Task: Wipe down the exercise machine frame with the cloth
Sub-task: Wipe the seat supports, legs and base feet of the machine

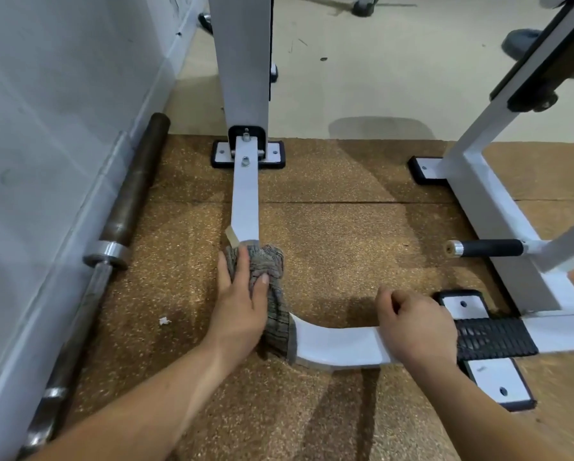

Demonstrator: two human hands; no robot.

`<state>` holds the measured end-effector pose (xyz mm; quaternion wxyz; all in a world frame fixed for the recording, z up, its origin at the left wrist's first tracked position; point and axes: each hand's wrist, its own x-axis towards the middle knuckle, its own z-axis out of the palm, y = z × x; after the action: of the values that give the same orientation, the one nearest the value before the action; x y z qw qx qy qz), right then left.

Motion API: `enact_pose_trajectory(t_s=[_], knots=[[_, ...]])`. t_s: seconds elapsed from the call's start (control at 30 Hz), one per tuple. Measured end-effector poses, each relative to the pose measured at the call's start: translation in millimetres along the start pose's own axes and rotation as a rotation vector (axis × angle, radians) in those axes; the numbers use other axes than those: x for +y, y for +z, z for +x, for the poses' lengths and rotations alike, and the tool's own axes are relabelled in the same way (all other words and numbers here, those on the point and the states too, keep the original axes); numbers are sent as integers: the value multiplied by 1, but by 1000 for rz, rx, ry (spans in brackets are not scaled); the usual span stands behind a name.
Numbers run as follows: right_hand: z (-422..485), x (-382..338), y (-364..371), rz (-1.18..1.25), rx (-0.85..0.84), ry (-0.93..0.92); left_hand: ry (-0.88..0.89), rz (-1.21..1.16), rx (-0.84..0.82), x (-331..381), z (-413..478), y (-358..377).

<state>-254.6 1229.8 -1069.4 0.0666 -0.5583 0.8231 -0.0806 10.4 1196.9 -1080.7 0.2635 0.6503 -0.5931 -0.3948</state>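
The left hand (242, 304) lies flat, fingers straight, on the cloth (272, 261) and presses it on the bend of the white frame bar (338, 344) (low on the floor (345, 244)), while the right hand (415, 327) grips this bar with curled fingers

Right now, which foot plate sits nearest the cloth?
The far plate under the grey upright, straight ahead of the cloth; the other three lie off right.

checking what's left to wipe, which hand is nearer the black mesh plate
Right. The right hand rests on the white frame bar right beside the black mesh plate; the left hand presses the cloth at the bar's bend, farther left.
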Motion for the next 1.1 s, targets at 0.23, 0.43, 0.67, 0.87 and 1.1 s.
enact_pose_trajectory(t_s=[0.23,0.43,0.67,0.87,1.1], knots=[[3,-2,-1,93,-24,65,103,283,-122,-1,-53,22],[-5,-50,1,407,29,-153,113,329,-95,0,36,-17],[-15,-141,-1,783,-299,-104,189,254,-121,-13,-27,1],[-40,-186,24,287,-370,-230,181,91,-39,-45,-4,-54],[6,-224,40,133,-343,-66,99,174,-44,-70,35,-73]])
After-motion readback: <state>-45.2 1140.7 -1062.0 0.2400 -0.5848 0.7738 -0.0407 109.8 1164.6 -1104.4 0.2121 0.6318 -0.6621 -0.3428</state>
